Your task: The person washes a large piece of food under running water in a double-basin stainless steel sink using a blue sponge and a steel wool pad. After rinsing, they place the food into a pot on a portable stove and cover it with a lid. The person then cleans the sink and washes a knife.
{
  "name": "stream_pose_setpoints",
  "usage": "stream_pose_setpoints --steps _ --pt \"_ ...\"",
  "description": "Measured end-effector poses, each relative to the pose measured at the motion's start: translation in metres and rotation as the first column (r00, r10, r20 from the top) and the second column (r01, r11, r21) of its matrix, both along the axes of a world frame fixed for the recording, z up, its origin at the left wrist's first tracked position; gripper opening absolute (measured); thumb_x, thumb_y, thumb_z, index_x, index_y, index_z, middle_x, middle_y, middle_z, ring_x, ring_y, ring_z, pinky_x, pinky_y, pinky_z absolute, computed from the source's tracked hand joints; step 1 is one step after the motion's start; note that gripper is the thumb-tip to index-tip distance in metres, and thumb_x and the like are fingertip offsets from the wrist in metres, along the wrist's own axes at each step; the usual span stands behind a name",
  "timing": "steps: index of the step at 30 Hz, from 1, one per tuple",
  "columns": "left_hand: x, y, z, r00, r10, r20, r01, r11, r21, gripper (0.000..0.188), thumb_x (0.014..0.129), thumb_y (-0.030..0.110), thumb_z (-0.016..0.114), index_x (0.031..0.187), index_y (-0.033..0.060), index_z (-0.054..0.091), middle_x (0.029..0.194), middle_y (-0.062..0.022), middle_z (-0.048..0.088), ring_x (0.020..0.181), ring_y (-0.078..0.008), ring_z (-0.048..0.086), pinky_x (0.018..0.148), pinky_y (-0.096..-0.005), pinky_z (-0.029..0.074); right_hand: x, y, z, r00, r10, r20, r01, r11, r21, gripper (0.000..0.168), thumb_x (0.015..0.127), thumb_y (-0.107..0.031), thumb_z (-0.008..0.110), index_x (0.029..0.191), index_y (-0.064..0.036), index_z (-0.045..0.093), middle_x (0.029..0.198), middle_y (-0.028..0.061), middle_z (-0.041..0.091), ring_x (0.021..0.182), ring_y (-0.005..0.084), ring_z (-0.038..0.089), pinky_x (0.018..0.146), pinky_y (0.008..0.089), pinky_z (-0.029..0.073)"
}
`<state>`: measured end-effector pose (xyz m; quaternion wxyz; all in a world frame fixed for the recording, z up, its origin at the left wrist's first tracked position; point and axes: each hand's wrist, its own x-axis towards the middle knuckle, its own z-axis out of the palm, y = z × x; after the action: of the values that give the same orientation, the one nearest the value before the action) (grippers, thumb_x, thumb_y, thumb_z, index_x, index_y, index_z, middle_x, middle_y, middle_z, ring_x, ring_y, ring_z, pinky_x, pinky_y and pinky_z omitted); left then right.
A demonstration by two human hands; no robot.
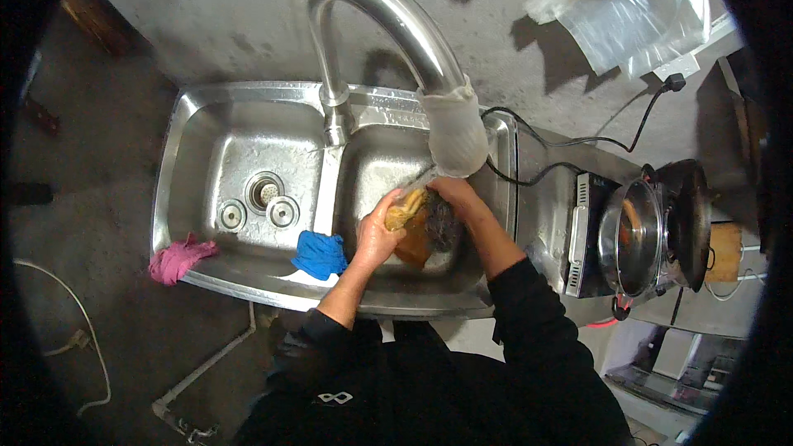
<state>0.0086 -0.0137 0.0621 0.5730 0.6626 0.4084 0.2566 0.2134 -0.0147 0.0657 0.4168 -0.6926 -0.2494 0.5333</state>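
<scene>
My left hand (379, 232) is closed around a wet yellow item (406, 209) over the right basin (378, 167) of a stainless steel sink. The item looks soft or folded, and its exact kind is unclear. My right hand (453, 193) is close by on the other side, its fingers partly hidden under the white cover (457, 136) tied over the faucet's spout. A clear streak, likely water, shows between the hands. Below them lies an orange-brown thing (414, 249), beside a dark, mesh-like bundle (441, 223); I cannot tell what either is.
The curved steel faucet (387, 9) arches above the basins. A blue cloth (319, 254) drapes over the divider, a pink cloth (181, 259) over the left corner. Two strainer plugs (284, 212) lie by the left drain. Rightward stand a stove (585, 235), a lidded pot (629, 235) and a black cable (557, 141).
</scene>
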Motion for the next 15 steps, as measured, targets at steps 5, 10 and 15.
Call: stream_pose_setpoints --steps 5,10,15 --pt "0.002 0.009 -0.001 0.915 0.108 0.39 -0.005 0.967 -0.256 0.06 0.067 -0.01 0.065 0.121 0.0047 0.046 0.109 -0.0069 0.058 0.103 -0.0132 0.054 0.091 -0.0269 0.042 -0.021 -0.024 0.053 0.806 -0.124 -0.579 0.207 0.975 0.079 0.038 0.072 -0.017 0.071 0.102 0.001 0.059 0.089 0.0074 0.064 0.076 0.0192 0.063 0.068 0.0334 0.051" --pt "0.0 0.006 -0.005 0.95 0.2 0.238 -0.171 0.976 -0.137 0.038 0.066 -0.005 0.065 0.102 0.0016 0.051 0.092 -0.0056 0.061 0.087 -0.0123 0.058 0.078 -0.0274 0.047 -0.061 -0.023 0.062 0.998 0.037 -0.056 -0.019 0.956 0.292 0.037 0.071 -0.017 0.074 0.101 -0.004 0.059 0.086 0.0022 0.062 0.08 0.0106 0.056 0.072 0.0275 0.047" --pt "-0.005 0.011 0.002 0.941 0.197 0.275 -0.145 0.969 -0.2 0.036 0.066 -0.007 0.064 0.098 0.0024 0.051 0.093 -0.0054 0.062 0.086 -0.012 0.059 0.077 -0.0264 0.048 -0.063 -0.015 0.042 0.941 -0.159 -0.299 0.242 0.933 0.266 0.034 0.068 -0.012 0.072 0.098 -0.002 0.059 0.084 0.0037 0.062 0.074 0.014 0.059 0.069 0.0285 0.049"
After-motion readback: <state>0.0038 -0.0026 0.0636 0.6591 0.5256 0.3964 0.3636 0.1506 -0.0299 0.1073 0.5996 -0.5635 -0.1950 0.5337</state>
